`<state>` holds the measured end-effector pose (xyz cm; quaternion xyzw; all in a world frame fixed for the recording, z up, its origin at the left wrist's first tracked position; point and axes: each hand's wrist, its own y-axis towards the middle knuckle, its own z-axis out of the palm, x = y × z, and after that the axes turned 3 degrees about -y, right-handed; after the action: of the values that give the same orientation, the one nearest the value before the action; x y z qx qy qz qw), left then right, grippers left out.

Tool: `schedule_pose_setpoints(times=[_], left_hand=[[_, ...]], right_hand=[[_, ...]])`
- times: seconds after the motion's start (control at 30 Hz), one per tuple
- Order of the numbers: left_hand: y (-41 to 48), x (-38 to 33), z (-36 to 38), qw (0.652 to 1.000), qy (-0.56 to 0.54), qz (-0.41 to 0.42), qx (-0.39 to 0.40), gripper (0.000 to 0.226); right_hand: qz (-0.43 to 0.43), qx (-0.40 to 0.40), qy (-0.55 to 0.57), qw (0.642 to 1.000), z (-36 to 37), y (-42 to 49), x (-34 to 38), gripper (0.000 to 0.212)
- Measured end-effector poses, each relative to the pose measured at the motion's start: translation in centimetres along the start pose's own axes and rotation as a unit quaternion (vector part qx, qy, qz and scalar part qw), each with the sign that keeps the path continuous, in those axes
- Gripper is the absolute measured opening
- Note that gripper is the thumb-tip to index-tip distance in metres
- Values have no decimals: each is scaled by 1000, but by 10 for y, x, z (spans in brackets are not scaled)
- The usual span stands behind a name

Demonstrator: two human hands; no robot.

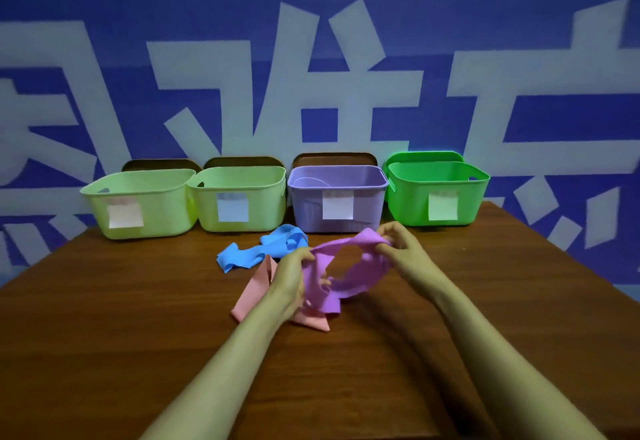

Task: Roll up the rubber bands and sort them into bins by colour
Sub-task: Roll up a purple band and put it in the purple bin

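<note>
A purple rubber band (360, 276) hangs as an open loop above the table, held between both hands. My left hand (289, 282) grips its left side. My right hand (398, 247) pinches its top right edge. Under the loop lies a pink band (256, 289), flat and crumpled on the wood. A blue band (263, 249) lies crumpled behind it. Along the wall stand four bins: a pale green one with a pink label (138, 202), a pale green one with a blue label (239, 197), a purple one (337, 193) and a bright green one (436, 191).
The brown wooden table (138, 318) runs from the bins to the near edge, with its right edge slanting at the far right. Behind the bins stands a blue wall with large white characters (311, 75). Brown lids lean behind three of the bins.
</note>
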<state>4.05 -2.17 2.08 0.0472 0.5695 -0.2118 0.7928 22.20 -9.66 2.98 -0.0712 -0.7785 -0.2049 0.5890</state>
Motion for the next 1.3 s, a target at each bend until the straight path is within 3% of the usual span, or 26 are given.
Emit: schedule_pose_setpoints(times=[0.07,0.13,0.27,0.4,0.47,0.57,0.67,0.87,1.0,1.17,1.3], left_hand=[[-15,-14,0,999,32,-15,36,21],[-25,-25,-2,990,130,-6,62,31],[-37,-40,5,955,249,116,112,32],[-54,-64,30,968,137,171,125,20],[-54,-72,38,963,139,197,122,17],[-52,-81,46,962,130,215,107,32],[-49,-93,48,962,59,225,141,35],[-39,-97,40,948,105,218,205,41],[-33,-92,42,941,100,280,159,37],[-26,-95,41,922,105,352,118,40],[-25,-99,41,902,127,395,120,41]], right_hand=[[-17,39,15,999,-6,-4,30,17],[-31,47,7,998,-10,-9,54,10],[-65,59,-69,994,-13,-13,86,5],[-96,73,-161,979,-12,-12,101,5],[-113,54,-139,982,-12,-11,107,10],[-122,35,-83,988,-16,-7,114,19],[-139,50,-112,983,-24,0,117,25],[-172,10,-63,983,-21,-2,114,25],[-177,-16,-34,984,-10,3,110,17],[-141,44,42,988,-2,5,115,21],[-169,-5,-12,986,1,15,121,8]])
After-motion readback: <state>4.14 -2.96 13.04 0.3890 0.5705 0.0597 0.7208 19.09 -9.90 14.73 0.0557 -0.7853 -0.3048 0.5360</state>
